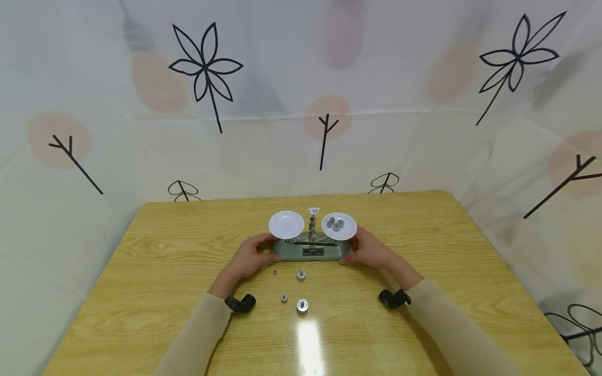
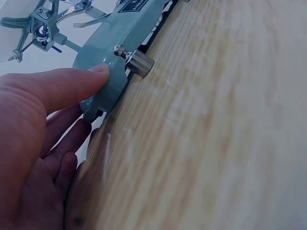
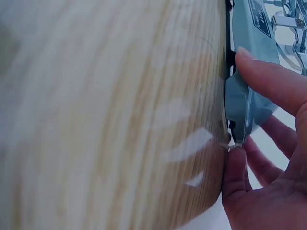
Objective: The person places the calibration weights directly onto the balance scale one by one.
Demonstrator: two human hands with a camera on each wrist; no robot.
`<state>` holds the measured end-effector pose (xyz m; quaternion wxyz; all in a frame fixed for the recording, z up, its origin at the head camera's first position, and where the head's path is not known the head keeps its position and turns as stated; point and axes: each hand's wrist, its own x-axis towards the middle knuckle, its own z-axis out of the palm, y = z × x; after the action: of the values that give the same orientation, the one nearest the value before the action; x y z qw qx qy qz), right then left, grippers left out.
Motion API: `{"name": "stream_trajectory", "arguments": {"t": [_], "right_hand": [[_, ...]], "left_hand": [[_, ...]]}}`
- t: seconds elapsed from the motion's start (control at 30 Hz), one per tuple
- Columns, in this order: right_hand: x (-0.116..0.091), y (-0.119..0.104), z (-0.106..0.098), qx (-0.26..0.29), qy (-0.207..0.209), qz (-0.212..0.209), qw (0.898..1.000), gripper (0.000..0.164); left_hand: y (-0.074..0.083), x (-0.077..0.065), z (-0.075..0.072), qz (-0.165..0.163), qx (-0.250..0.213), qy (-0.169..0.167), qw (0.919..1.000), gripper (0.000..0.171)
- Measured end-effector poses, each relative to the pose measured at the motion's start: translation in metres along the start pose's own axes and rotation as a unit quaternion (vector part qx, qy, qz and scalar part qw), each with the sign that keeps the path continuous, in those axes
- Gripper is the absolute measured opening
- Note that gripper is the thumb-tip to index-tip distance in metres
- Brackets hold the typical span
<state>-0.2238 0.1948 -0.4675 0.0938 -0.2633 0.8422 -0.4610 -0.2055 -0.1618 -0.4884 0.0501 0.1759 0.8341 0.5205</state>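
"Balance first: where does it stand?"

"Upright on the wooden table, toward the far edge, between the left hand and the right hand."

"How are they gripping it?"

"Each pinches one end of the green base, thumb on the front, fingers reaching round behind. Whether they're lifting, sliding or merely steadying it, I can't tell."

"And what looks done?"

"Both pans are mounted, and a small cluster of weights sits in the right pan; I count four, though they're tiny in the head view."

"What's left, then?"

"The left pan is bare. Four loose weights of differing sizes stand on the table in front of the base, the smallest one just beside the left hand. I'd judge the work partway along: one pan loaded, the other not, and these four unplaced."

"Does the beam sit level?"

"The pans look roughly even, but the pointer is too small to read, so I wouldn't call it balanced."
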Motion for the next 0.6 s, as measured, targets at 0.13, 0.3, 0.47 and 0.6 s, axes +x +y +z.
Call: {"name": "stream_trajectory", "arguments": {"t": [0.13, 0.3, 0.47, 0.6], "right_hand": [[0.0003, -0.0007, 0.0012, 0.009, -0.002, 0.015, 1.000, 0.091], [0.0002, -0.0031, 0.0010, 0.007, -0.001, 0.028, 1.000, 0.091], [-0.0004, -0.0035, 0.0001, 0.002, -0.001, 0.028, 1.000, 0.089], [-0.0010, -0.0016, -0.0003, 0.008, -0.008, 0.030, 0.999, 0.088]], "left_hand": [[0.0005, -0.0005, 0.0001, 0.000, 0.003, 0.000, 1.0000, 0.049], [0.0016, -0.0005, -0.0015, -0.007, 0.007, -0.004, 0.9999, 0.047], [0.0014, -0.0001, -0.0020, -0.006, -0.003, 0.013, 0.9999, 0.043], [0.0028, 0.0008, -0.0021, -0.007, -0.012, 0.026, 0.9996, 0.041]]}}
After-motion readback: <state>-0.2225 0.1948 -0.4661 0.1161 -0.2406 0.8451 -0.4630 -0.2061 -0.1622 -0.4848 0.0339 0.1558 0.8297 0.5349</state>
